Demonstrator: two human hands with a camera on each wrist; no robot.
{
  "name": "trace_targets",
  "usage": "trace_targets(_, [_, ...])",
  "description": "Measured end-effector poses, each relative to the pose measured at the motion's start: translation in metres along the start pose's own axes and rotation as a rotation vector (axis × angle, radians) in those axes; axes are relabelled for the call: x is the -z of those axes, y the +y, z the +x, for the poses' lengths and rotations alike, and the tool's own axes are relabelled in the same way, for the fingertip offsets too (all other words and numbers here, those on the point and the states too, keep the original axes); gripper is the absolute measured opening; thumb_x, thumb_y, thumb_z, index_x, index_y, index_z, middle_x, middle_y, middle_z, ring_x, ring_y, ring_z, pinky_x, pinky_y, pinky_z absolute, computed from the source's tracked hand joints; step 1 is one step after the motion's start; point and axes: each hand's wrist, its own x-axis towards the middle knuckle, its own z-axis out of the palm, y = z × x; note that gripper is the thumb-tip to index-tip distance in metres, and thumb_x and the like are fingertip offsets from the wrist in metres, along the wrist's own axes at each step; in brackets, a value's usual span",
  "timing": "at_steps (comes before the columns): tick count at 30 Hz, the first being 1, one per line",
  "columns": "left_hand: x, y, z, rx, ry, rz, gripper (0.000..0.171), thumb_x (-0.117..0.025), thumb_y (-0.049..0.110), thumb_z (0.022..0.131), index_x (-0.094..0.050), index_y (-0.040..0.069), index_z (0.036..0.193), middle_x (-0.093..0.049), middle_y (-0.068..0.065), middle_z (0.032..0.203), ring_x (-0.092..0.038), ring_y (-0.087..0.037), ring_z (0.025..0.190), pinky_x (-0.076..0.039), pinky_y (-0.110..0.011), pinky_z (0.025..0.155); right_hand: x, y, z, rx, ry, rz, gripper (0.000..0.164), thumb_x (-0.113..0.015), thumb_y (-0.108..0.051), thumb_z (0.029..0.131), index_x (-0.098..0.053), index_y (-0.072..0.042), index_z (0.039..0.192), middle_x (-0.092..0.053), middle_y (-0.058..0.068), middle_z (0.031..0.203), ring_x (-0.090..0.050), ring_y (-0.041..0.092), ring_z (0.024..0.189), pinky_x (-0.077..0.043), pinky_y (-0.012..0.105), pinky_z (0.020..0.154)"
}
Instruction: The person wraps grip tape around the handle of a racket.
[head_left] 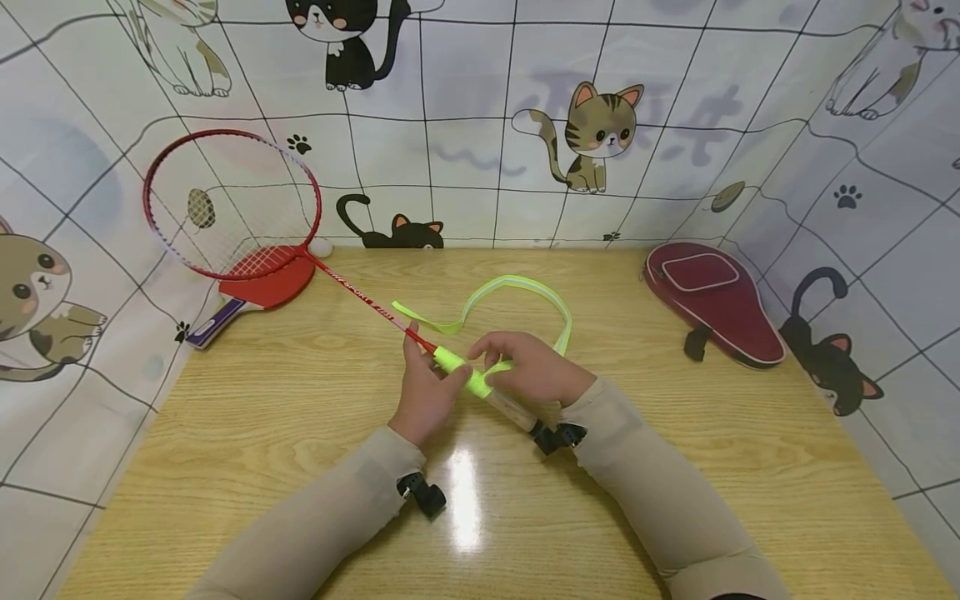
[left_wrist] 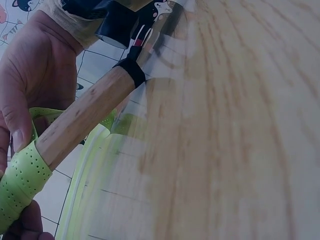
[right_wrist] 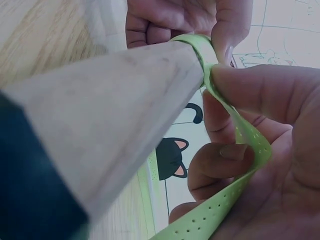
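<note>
A red badminton racket (head_left: 360, 293) slants across the middle, its head at the far left and its handle toward me. My left hand (head_left: 423, 387) holds it at the upper handle, which is wrapped in perforated neon-green grip tape (head_left: 450, 360). Below the wrap, the handle's wood (left_wrist: 87, 112) is bare down to a black band at the butt. The thumb and fingers of my right hand (head_left: 536, 367) pinch the tape at the wrap's lower edge; in the right wrist view the tape strip (right_wrist: 210, 212) runs through its curled fingers. A long loose tail (head_left: 517, 280) curves over the table behind the hands.
At the back left, a red table tennis paddle (head_left: 281, 283) lies partly under the racket head, beside a white ball (head_left: 321, 247). A dark red paddle case (head_left: 705, 292) lies at the back right. Cat-print sheeting (head_left: 465, 150) borders the wooden table (head_left: 300, 467).
</note>
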Motion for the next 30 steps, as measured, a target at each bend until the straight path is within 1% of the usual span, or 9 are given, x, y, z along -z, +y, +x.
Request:
trace_targets(3, [-0.0005,0.0002,0.0,0.001,-0.005,-0.024,0.108,-0.068,-0.002,0.094,0.01,0.015,0.166,-0.053,-0.035,0.144,-0.065,-0.037,0.123,-0.056,-0.028,0.091,0.0007,-0.0006,-0.0003,-0.013,-0.015,0.003,0.04,-0.071,-0.002,0.092,-0.07,-0.017,0.129,-0.07,0.001,0.106,-0.064,0.02,0.105,-0.05,0.042,0.095])
trace_targets(6, [-0.001,-0.0002,0.0,0.004,-0.009,-0.041,0.107,-0.067,-0.003,0.093,0.01,0.015,0.166,-0.051,-0.036,0.145,-0.064,-0.039,0.125,-0.056,-0.03,0.092,0.0012,-0.0002,-0.0006,-0.033,-0.051,0.016,0.045,-0.068,-0.001,0.093,-0.068,-0.019,0.135,-0.073,0.001,0.117,-0.068,0.02,0.112,-0.051,0.045,0.1])
trace_targets(9, [-0.0013,-0.0002,-0.0003,0.005,-0.005,-0.043,0.107,-0.067,-0.003,0.093,0.008,0.016,0.166,-0.053,-0.035,0.142,-0.064,-0.039,0.123,-0.056,-0.03,0.091,0.0015,-0.0005,-0.0008,-0.049,-0.085,0.041,0.048,-0.065,-0.002,0.095,-0.066,-0.019,0.14,-0.072,0.002,0.129,-0.069,0.022,0.118,-0.052,0.047,0.103])
trace_targets(12, [-0.0016,0.0007,-0.001,0.002,0.001,-0.034,0.107,-0.067,-0.004,0.092,0.007,0.015,0.167,-0.056,-0.034,0.139,-0.066,-0.037,0.12,-0.056,-0.029,0.089,0.0016,-0.0009,-0.001,-0.055,-0.101,0.067,0.05,-0.065,-0.001,0.096,-0.065,-0.019,0.143,-0.07,0.003,0.135,-0.068,0.023,0.121,-0.052,0.048,0.104])
trace_targets(15, [-0.0017,0.0011,-0.0014,0.006,0.006,-0.022,0.108,-0.067,-0.004,0.09,0.007,0.015,0.167,-0.059,-0.031,0.134,-0.067,-0.033,0.115,-0.055,-0.028,0.088,0.0012,-0.0009,-0.0013,-0.055,-0.102,0.075,0.05,-0.066,0.0,0.095,-0.065,-0.019,0.142,-0.07,0.004,0.133,-0.068,0.023,0.12,-0.052,0.047,0.104])
trace_targets(18, [-0.0015,0.0012,-0.002,0.012,0.005,0.002,0.108,-0.068,-0.001,0.09,0.006,0.015,0.167,-0.062,-0.029,0.13,-0.068,-0.031,0.11,-0.055,-0.028,0.085,0.0011,-0.0013,-0.0019,-0.052,-0.092,0.066,0.049,-0.069,-0.002,0.095,-0.065,-0.019,0.141,-0.072,0.004,0.128,-0.069,0.023,0.118,-0.052,0.048,0.104])
trace_targets(22, [-0.0003,0.001,-0.0031,0.026,0.001,0.036,0.111,-0.076,0.006,0.092,0.004,0.019,0.168,-0.064,-0.024,0.126,-0.069,-0.029,0.104,-0.056,-0.03,0.083,0.0019,-0.0028,-0.0028,-0.034,-0.076,0.044,0.048,-0.073,-0.004,0.094,-0.065,-0.019,0.139,-0.075,0.003,0.117,-0.068,0.024,0.117,-0.051,0.051,0.104])
trace_targets(26, [0.0008,-0.0004,-0.0025,0.029,-0.011,0.048,0.114,-0.08,0.01,0.092,0.004,0.023,0.168,-0.063,-0.023,0.126,-0.07,-0.031,0.108,-0.057,-0.031,0.084,0.0027,-0.0033,-0.0029,-0.023,-0.075,0.031,0.048,-0.074,-0.005,0.093,-0.065,-0.019,0.138,-0.075,0.002,0.111,-0.067,0.024,0.116,-0.051,0.051,0.103])
trace_targets(30, [0.0008,-0.001,-0.0015,0.029,-0.014,0.044,0.113,-0.079,0.009,0.093,0.005,0.023,0.168,-0.064,-0.025,0.125,-0.07,-0.031,0.111,-0.057,-0.03,0.086,0.0032,-0.0019,-0.0028,-0.028,-0.082,0.014,0.049,-0.074,-0.006,0.094,-0.064,-0.02,0.14,-0.074,0.001,0.113,-0.067,0.021,0.115,-0.051,0.05,0.103])
